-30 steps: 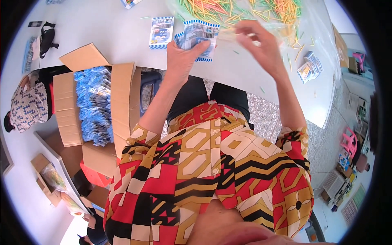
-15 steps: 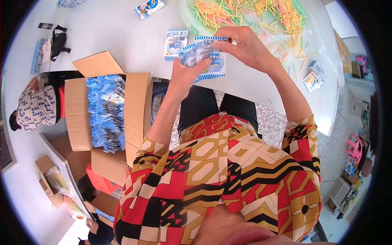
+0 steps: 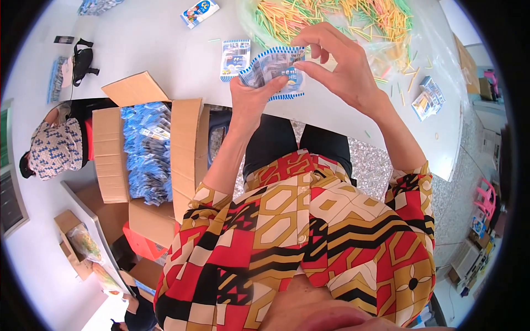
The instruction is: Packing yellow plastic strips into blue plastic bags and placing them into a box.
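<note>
My left hand (image 3: 249,105) grips a blue-and-white plastic packet (image 3: 276,65) with striped edges, thumb pressed on its front. Whether more packets lie behind it, I cannot tell. Just right of the packet is my right hand (image 3: 349,71), thumb and curled fingers apart and nothing between them. Another such packet (image 3: 234,59) lies flat on the white table (image 3: 165,49), beyond my left hand. At the table's right side is a crumpled packet (image 3: 428,99). Beyond my hands, thin yellow, orange and green sticks (image 3: 326,16) lie heaped on clear plastic film.
A cardboard box (image 3: 186,143) at my left, flaps spread, holds many blue packets (image 3: 146,154). A further packet (image 3: 199,12) and a black bag (image 3: 83,62) lie on the table. One person (image 3: 58,143) is at the far left, another (image 3: 139,314) at the lower left.
My right hand has come off the packet's top right corner, its fingers spreading. The packet, fanned with another before, now shows as one wide, bent surface in my left hand.
</note>
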{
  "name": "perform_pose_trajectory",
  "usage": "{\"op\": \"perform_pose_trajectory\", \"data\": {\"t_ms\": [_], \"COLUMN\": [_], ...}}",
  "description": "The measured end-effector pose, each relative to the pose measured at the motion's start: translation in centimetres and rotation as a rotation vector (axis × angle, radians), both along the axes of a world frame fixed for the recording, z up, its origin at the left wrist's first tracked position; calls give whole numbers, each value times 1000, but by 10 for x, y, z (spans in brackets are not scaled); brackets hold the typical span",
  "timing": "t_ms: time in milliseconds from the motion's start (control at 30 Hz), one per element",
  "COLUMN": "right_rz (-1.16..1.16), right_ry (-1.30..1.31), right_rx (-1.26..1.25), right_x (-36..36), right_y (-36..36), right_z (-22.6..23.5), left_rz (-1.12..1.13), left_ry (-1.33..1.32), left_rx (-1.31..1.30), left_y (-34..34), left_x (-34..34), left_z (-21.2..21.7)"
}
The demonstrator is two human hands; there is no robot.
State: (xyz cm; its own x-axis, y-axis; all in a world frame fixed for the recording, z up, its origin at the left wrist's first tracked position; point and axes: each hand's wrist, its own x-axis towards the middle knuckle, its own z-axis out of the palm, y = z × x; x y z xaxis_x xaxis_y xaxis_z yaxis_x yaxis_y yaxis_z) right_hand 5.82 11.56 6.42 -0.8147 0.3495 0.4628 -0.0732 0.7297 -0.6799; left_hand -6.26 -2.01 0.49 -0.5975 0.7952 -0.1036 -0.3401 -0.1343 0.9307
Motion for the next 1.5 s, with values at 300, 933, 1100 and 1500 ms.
{"op": "perform_pose_trajectory", "data": {"t_ms": [300, 933, 1100, 1500], "right_rz": [15, 36, 104, -193], "right_ry": [-91, -160, -92, -191], "right_rx": [-45, 324, 255, -265], "right_x": [-3, 5, 5, -1], "right_y": [14, -30, -21, 53], "right_z": [-15, -26, -22, -59], "left_rz": [17, 66, 9, 61], "left_ry": [76, 284, 267, 133], "left_rx": [-4, -177, -137, -120], "left_y": [-1, -11, -15, -22], "left_x": [4, 8, 16, 12], "left_z": [2, -20, -17, -23]}}
